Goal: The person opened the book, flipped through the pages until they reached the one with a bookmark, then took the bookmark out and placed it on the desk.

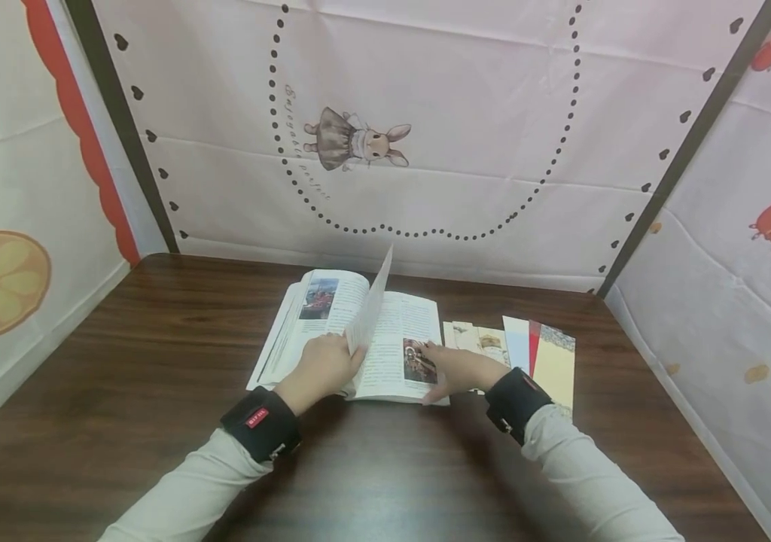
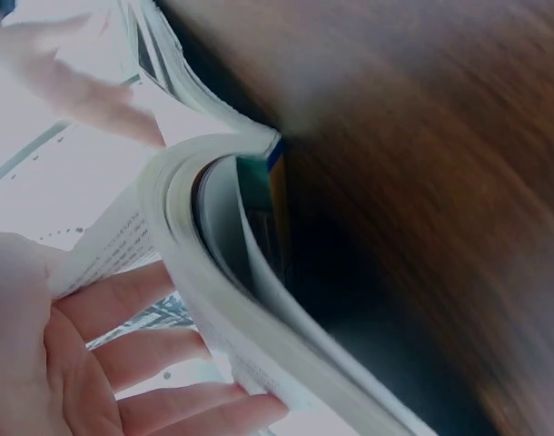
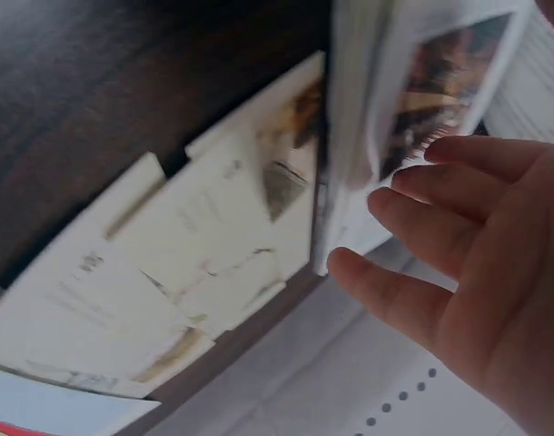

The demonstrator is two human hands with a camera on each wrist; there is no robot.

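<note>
A thick book (image 1: 395, 324) lies open on the table, printed text and colour photos on its pages. One page (image 1: 373, 301) stands raised near the middle, its lower edge held between the thumb and fingers of my left hand (image 1: 327, 365). In the left wrist view, the fingers (image 2: 136, 359) of that hand spread over the left-hand pages, which bow up from the spine. My right hand (image 1: 460, 367) rests at the outer edge of the right-hand page, fingers spread beside a photo (image 1: 418, 361). In the right wrist view those fingers (image 3: 431, 232) are extended and loose.
Right of the book lie several cream illustrated cards (image 3: 204, 227), partly under my right hand in the head view. Beside them are a pale blue sheet (image 1: 516, 342), a red strip (image 1: 534, 342) and a yellow card (image 1: 555, 369). Printed fabric walls (image 1: 440, 150) surround the wooden table (image 1: 155, 361).
</note>
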